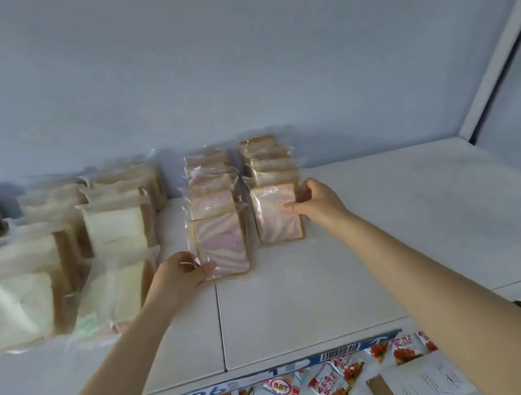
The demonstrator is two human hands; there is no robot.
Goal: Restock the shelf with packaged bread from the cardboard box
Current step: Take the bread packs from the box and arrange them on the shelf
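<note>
Behind, a pale wall (228, 63) backs the shelf (399, 242) of bread packs (220, 242)

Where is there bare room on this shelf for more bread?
Bare shelf runs from the right swirl row to the side wall, and along the front by the price rail. Crowded on the left: white bread packs beside the left swirl row.

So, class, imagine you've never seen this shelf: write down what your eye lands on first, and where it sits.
Pink-swirl bread in the middle of the shelf: the left hand grips the left-row swirl pack in front, and the right hand holds the right-row swirl pack. Left of them stand white bread packs in rows.
</note>
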